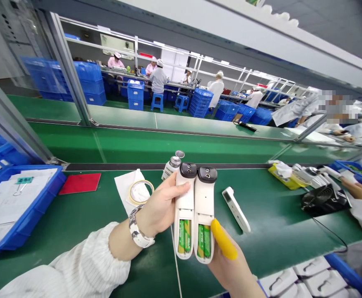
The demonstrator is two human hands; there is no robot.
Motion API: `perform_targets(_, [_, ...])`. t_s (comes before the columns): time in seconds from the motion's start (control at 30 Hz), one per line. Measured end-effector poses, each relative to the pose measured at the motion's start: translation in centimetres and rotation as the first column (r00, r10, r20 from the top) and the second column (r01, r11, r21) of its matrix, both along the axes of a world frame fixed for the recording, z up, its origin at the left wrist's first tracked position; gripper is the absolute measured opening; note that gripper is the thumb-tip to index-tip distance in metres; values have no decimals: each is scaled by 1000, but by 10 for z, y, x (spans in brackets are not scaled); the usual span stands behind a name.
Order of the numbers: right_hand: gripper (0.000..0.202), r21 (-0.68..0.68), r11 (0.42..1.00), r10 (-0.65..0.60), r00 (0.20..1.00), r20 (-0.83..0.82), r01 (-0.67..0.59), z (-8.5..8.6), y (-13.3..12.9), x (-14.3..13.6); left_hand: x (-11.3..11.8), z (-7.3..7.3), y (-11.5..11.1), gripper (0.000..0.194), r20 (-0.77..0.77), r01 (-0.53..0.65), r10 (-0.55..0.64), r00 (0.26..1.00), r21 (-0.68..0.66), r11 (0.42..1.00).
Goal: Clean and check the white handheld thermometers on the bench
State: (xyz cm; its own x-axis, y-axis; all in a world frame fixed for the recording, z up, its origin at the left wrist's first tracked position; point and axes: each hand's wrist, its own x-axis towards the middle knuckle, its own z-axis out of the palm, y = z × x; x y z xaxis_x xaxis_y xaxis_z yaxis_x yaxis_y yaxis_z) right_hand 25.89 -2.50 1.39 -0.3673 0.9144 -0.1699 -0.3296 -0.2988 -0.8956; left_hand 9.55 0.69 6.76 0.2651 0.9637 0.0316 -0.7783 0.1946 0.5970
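Observation:
Two white infrared thermometers with black sensor heads are held upright side by side above the green bench. My left hand (160,207) is closed around the left thermometer (185,198), its thumb across the upper body. My right hand (227,260), a yellow finger cot on its thumb, grips the right thermometer (205,196) at its lower side. Both battery compartments are uncovered, each showing green-and-gold batteries (184,236). The fingers behind the thermometers are hidden. To the right, another white thermometer (236,209) lies on the bench. Just behind the left one stands a small bottle with a raised metal lid (172,164).
A tape roll (141,192) rests on white paper, near a red card (80,183). A blue tray of papers (56,178) stands left. On the right are a black fan (324,198), a yellow box (285,178) and a co-worker's hand (359,190). White cases (311,265) sit lower right.

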Motion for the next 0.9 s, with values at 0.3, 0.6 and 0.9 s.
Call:
perform_targets(0.3, [40, -138, 990, -3, 994, -108, -12, 13, -5, -4, 1, -1, -1, 25, 1, 0, 0, 1000, -19, 1000])
perform_targets(0.6, [30, 221, 970, 83, 993, 85, -101, 0, 2, 5, 4, -3, -11, 40, -27, 9, -6, 1000, 142, 990])
perform_targets(0.9, [33, 262, 959, 66, 982, 177, -112, -10, -3, 17, 3, -5, -18, 56, -31, 74, -68, 997, 244, 967])
